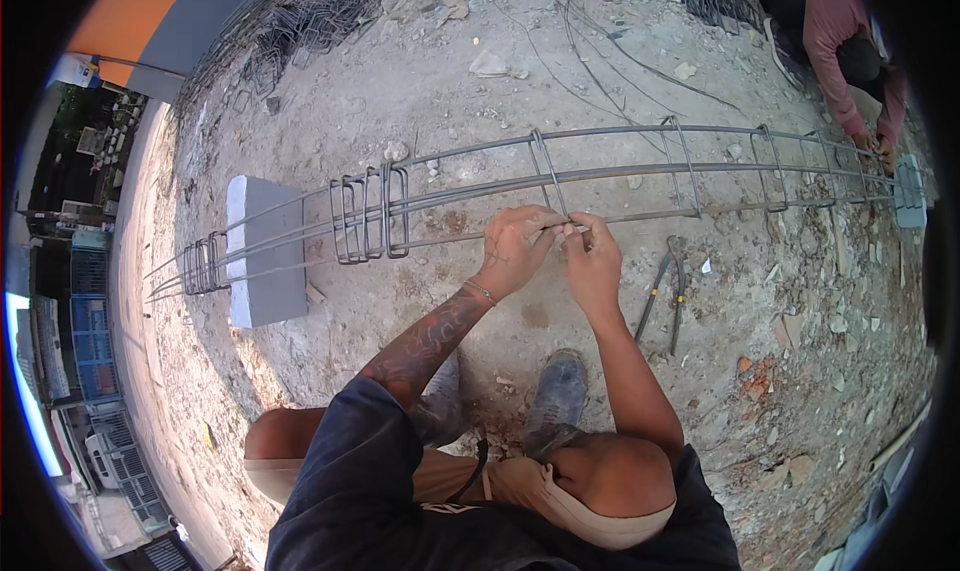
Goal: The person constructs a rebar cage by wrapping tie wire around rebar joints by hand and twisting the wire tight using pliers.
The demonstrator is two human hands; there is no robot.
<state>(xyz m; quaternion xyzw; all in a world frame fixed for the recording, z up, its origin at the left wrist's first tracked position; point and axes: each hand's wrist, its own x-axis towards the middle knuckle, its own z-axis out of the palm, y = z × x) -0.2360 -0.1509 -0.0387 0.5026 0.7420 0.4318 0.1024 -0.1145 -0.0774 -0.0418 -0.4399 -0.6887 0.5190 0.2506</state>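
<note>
Both my hands meet at the near lower corner of a bent steel stirrup (551, 170), where it crosses a long rebar of the cage. My left hand (516, 247) comes from the left, its thumb and fingertips pinched at that crossing. From the other side my right hand (595, 256) pinches the same corner, thumb against forefinger. Any thin wire between the fingertips is too small to make out. The rebar cage (600, 172) runs across before me. More stirrups (367, 215) are bunched to the left. End-cutting pincers (664, 293) lie on the ground right of my right hand.
A grey block (266, 252) props the cage's left end, and a pale block (910, 192) its right end. There a co-worker (840, 46) bends over the bars. Stirrups lie piled (315, 23) beyond, near loose steel rods (600, 68). Rubble (757, 376) lies at right.
</note>
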